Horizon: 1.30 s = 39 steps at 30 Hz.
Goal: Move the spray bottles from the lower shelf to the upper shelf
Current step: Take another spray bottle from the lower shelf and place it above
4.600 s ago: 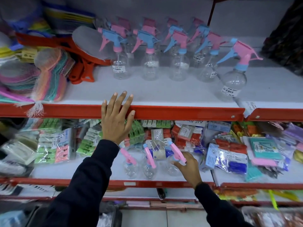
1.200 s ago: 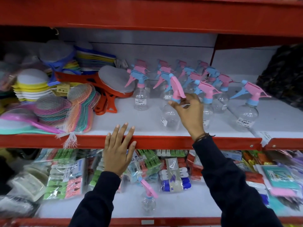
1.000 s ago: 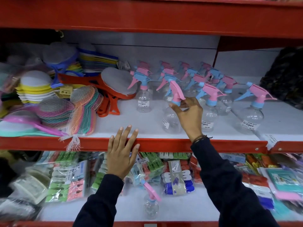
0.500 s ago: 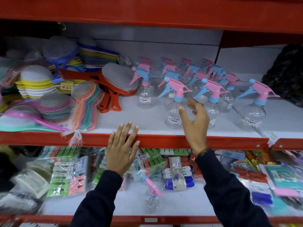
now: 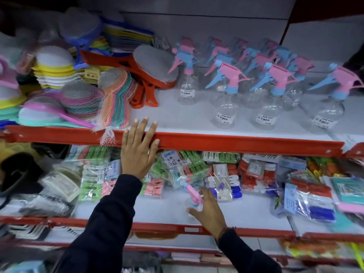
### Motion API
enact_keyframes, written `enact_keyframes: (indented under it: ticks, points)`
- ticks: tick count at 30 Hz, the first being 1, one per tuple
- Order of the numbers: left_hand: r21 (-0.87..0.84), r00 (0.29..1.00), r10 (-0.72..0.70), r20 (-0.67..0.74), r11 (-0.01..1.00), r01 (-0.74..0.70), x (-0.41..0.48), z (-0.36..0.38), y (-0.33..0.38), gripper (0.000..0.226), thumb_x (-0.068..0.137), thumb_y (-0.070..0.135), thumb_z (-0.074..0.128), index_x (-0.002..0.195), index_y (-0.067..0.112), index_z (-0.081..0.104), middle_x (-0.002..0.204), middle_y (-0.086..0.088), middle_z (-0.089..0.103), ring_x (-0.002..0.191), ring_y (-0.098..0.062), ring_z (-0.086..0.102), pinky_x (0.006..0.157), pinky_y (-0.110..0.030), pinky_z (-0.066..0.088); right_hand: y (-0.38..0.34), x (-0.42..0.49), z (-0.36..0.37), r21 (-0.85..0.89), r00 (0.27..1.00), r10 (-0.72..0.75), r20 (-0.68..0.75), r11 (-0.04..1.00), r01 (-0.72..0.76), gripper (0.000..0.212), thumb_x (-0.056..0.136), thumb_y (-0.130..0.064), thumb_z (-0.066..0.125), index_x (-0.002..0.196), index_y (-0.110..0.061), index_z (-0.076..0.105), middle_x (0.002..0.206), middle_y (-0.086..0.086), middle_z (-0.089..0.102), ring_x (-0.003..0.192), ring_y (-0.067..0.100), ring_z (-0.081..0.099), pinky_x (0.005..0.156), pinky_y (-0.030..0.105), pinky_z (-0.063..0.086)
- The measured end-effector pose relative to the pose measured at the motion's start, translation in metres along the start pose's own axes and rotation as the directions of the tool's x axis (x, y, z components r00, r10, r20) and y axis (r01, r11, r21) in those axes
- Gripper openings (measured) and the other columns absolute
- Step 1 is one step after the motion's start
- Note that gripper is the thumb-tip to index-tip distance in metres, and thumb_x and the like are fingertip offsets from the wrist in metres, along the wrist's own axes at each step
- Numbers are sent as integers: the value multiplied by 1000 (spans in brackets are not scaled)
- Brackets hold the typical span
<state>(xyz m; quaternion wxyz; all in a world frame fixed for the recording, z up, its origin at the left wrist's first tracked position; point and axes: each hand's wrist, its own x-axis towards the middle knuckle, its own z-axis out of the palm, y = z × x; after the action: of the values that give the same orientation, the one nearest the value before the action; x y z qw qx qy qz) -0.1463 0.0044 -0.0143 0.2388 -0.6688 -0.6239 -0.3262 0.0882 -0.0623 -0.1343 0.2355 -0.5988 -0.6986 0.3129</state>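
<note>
One small clear spray bottle with a pink trigger (image 5: 192,192) stands on the lower shelf (image 5: 157,226). My right hand (image 5: 209,213) is at it, thumb to its left and fingers behind it, spread; the picture is blurred there. Several clear spray bottles with pink and blue heads stand in rows on the upper shelf (image 5: 236,143); the front ones include a pink-headed spray bottle (image 5: 224,113) and its neighbour (image 5: 265,115). My left hand (image 5: 137,152) lies flat on the upper shelf's red front edge, fingers apart, holding nothing.
Netted scrubbers (image 5: 114,99), an orange-handled brush (image 5: 149,75) and stacked sponges (image 5: 53,69) fill the upper shelf's left half. Bagged clothes pegs (image 5: 183,164) and packets (image 5: 307,201) crowd the lower shelf behind and right of the bottle. White shelf surface shows in front of the upper bottles.
My right hand let go of the pink-headed bottle on the upper shelf and dropped to the lone bottle on the lower shelf. My left hand stayed on the red edge.
</note>
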Motion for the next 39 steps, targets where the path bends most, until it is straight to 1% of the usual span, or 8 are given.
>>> enact_keyframes:
  ticks: [4,11,16,20,23,27,31,39]
  points:
    - [-6,1000,0,-8,1000,0,0,-2,1,47,100,39,30,145,27,31,150,-5,39,142,-20,20,118,-32,1,1,8,3,7,1000,0,-27,1000,0,26,79,-18,71,101,-11,60,100,7,59,92,23,58,73,27,43]
    - [-34,1000,3,-8,999,-3,1,-4,2,46,99,37,32,144,26,33,150,-5,39,142,-21,21,117,-33,3,-43,-4,-58,120,965,-157,-209,975,185,21,73,-23,77,83,-29,59,80,-5,56,67,1,49,56,10,37]
    - [-56,1000,-12,6,998,13,1,-4,3,46,98,37,32,143,26,35,149,-5,40,142,-20,22,118,-33,3,-109,-12,-129,178,838,-303,-454,891,419,23,71,-37,74,89,-38,61,80,-8,61,64,2,51,56,12,40]
    - [-68,999,-16,28,997,18,1,-6,3,47,98,39,30,142,25,37,148,-5,41,141,-20,22,118,-31,1,-162,4,-170,227,712,-298,-635,810,541,25,70,-42,74,91,-39,62,83,-10,64,73,15,63,63,30,54]
    - [-83,999,-19,36,996,22,1,-9,5,47,98,39,29,141,23,40,147,-6,43,141,-20,23,118,-31,1,-192,31,-184,168,639,-301,-708,808,565,22,72,-39,75,90,-36,62,80,-11,63,68,0,55,63,16,47]
    - [-93,999,-11,49,996,16,2,-14,6,48,98,38,29,140,22,42,146,-7,44,140,-20,22,117,-32,3,-214,76,-179,142,642,-280,-714,840,523,22,73,-33,76,86,-25,62,82,2,60,63,1,53,58,8,41]
    - [-105,998,-11,63,994,18,3,-16,6,48,97,39,29,140,22,43,146,-6,45,140,-20,23,116,-34,7,-221,109,-160,113,679,-270,-682,879,464,23,74,-28,76,90,-15,67,89,10,64,70,19,59,67,29,50]
    - [-133,996,-10,86,991,21,2,-17,5,48,97,38,30,140,22,44,146,-5,45,140,-19,23,115,-36,10,-216,126,-140,34,681,-252,-688,926,376,34,77,-31,73,100,-6,66,99,15,63,79,28,63,74,37,51]
